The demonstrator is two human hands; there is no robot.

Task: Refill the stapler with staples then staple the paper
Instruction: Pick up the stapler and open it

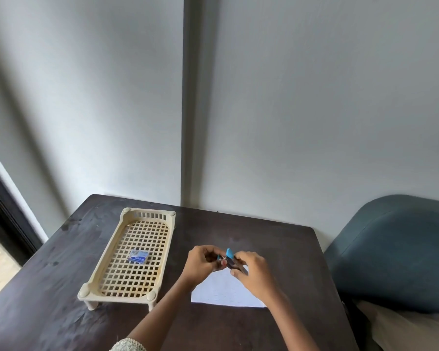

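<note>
Still early: both hands, left (200, 262) and right (251, 271), closed around the stapler (232, 260) held above the paper (223, 292) on the worktop (276, 249), apparently opening it. Staple box (138, 256) sits in the tray (104, 264), left. Loading and stapling remain.

A tray (96, 272) stands on the left part of the table (276, 244), and a staple box (138, 256) lies in it. To its right, both hands, left hand (200, 264) and right hand (254, 272), hold the stapler (232, 260) above the paper (223, 292), which lies on the table's near-right part. A cushioned seat (395, 252) sits right of the table.
</note>
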